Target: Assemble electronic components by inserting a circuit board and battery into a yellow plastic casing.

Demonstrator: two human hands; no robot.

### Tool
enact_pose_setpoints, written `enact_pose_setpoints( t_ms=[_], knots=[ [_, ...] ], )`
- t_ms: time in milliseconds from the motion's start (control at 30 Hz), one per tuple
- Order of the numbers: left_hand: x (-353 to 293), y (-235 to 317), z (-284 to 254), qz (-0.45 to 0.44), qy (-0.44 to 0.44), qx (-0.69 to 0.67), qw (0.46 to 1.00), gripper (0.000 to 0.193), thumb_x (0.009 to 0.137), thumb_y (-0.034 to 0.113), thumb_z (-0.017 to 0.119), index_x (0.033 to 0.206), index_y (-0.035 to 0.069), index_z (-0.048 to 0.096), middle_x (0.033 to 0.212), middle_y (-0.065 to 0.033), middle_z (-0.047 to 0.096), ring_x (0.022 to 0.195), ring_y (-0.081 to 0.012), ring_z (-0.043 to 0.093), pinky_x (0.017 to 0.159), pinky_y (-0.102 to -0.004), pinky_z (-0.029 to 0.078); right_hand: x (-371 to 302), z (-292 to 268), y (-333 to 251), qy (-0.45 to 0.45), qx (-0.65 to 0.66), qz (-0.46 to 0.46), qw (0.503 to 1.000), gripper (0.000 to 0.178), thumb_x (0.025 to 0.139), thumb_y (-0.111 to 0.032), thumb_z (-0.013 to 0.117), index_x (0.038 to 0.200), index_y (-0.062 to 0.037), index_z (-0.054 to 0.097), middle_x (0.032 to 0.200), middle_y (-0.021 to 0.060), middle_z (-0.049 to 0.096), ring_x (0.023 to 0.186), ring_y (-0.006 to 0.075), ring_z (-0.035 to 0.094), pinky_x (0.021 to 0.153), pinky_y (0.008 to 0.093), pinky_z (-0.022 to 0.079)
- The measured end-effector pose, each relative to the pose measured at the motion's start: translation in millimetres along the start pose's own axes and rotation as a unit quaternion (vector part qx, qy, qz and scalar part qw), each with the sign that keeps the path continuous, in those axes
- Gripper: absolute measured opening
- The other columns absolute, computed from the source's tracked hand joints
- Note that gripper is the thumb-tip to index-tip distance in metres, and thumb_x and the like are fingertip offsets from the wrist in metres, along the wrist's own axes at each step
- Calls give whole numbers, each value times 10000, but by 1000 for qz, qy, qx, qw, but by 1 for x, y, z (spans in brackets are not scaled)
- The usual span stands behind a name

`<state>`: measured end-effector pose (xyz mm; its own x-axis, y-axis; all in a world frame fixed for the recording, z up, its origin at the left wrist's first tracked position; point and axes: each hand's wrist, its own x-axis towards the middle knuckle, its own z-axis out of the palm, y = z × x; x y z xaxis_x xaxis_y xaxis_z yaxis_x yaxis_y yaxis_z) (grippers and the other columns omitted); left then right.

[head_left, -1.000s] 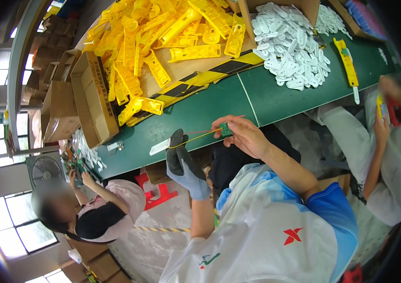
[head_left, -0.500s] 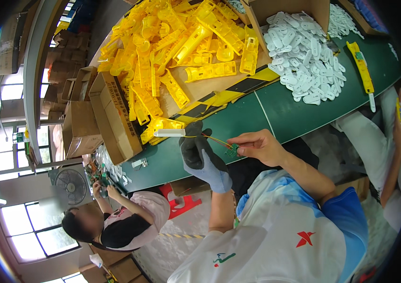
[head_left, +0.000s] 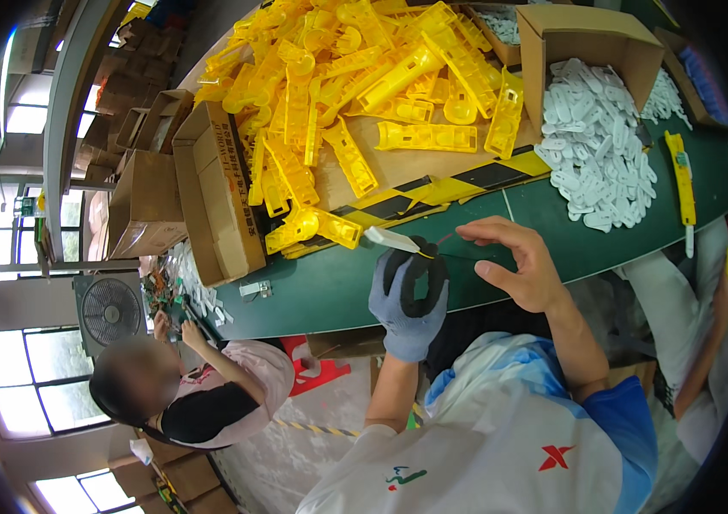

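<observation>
My left hand [head_left: 409, 304], in a grey-blue glove with dark fingertips, pinches a slim white piece with wires [head_left: 390, 239] between thumb and fingers. The piece sticks out to the left above the bench edge. A short reddish wire [head_left: 444, 239] rises from the fingertips on the right. My bare right hand [head_left: 525, 264] is just right of that wire, thumb and fingers apart, and nothing shows between them. The small green circuit board is not visible now. Close beyond the left hand lies a yellow plastic shell [head_left: 313, 226].
A heap of yellow shells [head_left: 295, 94] fills a board edged with striped tape [head_left: 441, 187]. White plastic covers [head_left: 597, 146] spill from a cardboard box [head_left: 591, 38] on the green bench [head_left: 338, 300]. A yellow assembly [head_left: 683, 184] lies far right. A co-worker [head_left: 218, 390] sits left; another person is at right.
My right hand has let go of the green circuit board and opened. The left hand has turned and moved right, tilting the white piece. The view has shifted slightly.
</observation>
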<state>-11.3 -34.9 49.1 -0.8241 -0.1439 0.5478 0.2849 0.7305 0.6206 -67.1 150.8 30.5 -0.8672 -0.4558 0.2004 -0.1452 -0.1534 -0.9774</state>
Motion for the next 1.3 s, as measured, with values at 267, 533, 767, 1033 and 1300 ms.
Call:
enact_pose_setpoints(
  t_ms=[267,533,767,1033,1300],
  knots=[
    [4,9,4,-45,113,-133,984,293,731,-53,719,1014,16,692,1048,-158,669,930,-290,659,821,-354,522,20,17,4,-120,-74,-45,989,558,710,-124,854,1204,-11,619,1168,130,654,1108,246,626,978,354,468],
    [-4,3,-4,-134,227,-168,950,143,851,-67,603,985,-68,654,1057,-148,644,820,-176,648,634,-253,537,11,27,25,-73,87,103,988,403,789,-108,805,1162,-63,657,1044,13,661,952,86,605,903,253,471],
    [-43,4,-49,-185,200,-88,958,189,914,-13,542,1073,-69,626,957,-149,681,668,-166,636,570,-234,501,34,9,-5,-84,-148,-33,985,410,728,-37,803,1118,-60,680,972,56,646,849,170,644,782,285,523],
    [15,7,-29,-188,-83,-223,953,306,759,-33,723,1057,-32,657,988,-125,667,814,-186,643,765,-286,499,48,5,-58,-152,-252,-123,948,527,741,-53,748,1249,-136,636,911,62,625,839,252,644,763,349,526],
    [2,6,-9,-167,-52,-304,937,161,781,-56,704,936,-27,672,887,-80,665,741,-116,599,680,-251,480,9,-17,-21,159,-57,-83,982,495,814,-76,752,1270,9,580,1074,116,682,924,167,674,801,305,546]
  ],
)
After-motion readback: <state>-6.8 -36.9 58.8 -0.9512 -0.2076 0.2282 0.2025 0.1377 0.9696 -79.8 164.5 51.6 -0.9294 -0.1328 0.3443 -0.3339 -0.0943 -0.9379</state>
